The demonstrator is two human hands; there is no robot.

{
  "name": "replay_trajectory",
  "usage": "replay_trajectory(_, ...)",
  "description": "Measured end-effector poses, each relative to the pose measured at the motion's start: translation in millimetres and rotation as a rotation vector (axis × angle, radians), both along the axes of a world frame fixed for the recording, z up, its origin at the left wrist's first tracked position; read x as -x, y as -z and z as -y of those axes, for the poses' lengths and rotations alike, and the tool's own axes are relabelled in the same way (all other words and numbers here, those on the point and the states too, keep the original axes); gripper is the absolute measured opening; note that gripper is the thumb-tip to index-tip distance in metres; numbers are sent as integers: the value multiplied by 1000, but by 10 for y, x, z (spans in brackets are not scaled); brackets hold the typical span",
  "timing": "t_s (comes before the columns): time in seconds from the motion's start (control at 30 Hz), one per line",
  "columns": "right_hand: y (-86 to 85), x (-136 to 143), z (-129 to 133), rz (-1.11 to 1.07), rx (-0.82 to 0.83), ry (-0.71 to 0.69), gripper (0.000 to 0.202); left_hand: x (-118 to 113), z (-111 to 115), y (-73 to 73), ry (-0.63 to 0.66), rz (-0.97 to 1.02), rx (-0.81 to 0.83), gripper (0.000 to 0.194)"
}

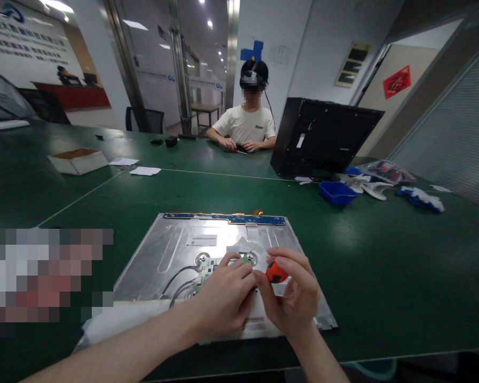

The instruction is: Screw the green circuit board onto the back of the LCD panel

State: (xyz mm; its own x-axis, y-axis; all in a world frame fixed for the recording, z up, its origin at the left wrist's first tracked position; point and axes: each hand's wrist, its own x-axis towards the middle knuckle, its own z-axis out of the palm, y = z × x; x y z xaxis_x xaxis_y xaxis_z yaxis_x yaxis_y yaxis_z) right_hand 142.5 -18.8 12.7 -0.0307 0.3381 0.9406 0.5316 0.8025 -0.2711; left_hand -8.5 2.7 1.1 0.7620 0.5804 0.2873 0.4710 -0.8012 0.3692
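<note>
A silvery display panel [143, 271] lies face down on the green table, with a blue circuit strip [259, 219] along its far edge. On its middle sits a green circuit board [205, 270] with dark cables [179, 275] running off to the left. My left hand [227, 290] rests over the board with its fingers curled; whatever its fingertips grip is hidden. Beside it, my right hand [297, 292] is closed in a pinch around the orange-and-black handle of a screwdriver [277, 271]. The screwdriver's shaft and tip are out of sight behind my fingers.
Across the table a person [249, 122] wearing a headset handles a small dark object. A black monitor casing [327, 135] stands at the far right beside a blue tray [337, 192] and gloves [421, 198]. A white box [79, 162] and papers [145, 171] lie far left.
</note>
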Motion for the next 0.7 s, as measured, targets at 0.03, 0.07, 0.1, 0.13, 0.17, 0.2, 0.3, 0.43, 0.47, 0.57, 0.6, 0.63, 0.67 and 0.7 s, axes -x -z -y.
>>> replay_trajectory(0.03,-4,0,1,7,-9,27,53,0,-1,-1,3,-2,0,18)
replay_trajectory(0.07,-10,0,4,15,-17,51,51,0,-3,-2,5,-4,-1,20)
replay_trajectory(0.1,-16,0,7,22,-19,70,50,0,-4,-1,7,-4,-3,20)
replay_trajectory(0.13,-22,0,12,27,-15,84,48,1,-5,1,8,-6,-5,21)
replay_trajectory(0.17,-27,0,16,33,-8,93,48,2,-5,4,8,-8,-8,21)
replay_trajectory(0.2,-32,1,21,37,1,94,48,2,-5,7,10,-9,-13,21)
replay_trajectory(0.3,-42,1,32,61,43,55,49,3,-4,15,8,0,-21,21)
replay_trajectory(0.43,-36,-9,31,76,80,-25,52,1,-3,12,3,20,-15,17)
replay_trajectory(0.47,-28,-11,27,69,78,-41,51,1,-2,8,2,22,-12,17)
replay_trajectory(0.57,1,-7,6,26,51,-73,51,2,0,-4,1,19,-1,17)
replay_trajectory(0.6,10,-3,-1,11,41,-76,54,3,0,-5,4,15,3,17)
replay_trajectory(0.63,18,2,-8,-2,32,-74,57,5,-1,-5,8,11,5,17)
replay_trajectory(0.67,23,6,-13,-12,27,-71,60,6,-2,-3,13,8,5,16)
replay_trajectory(0.7,26,10,-16,-19,23,-65,62,7,-3,0,17,5,4,16)
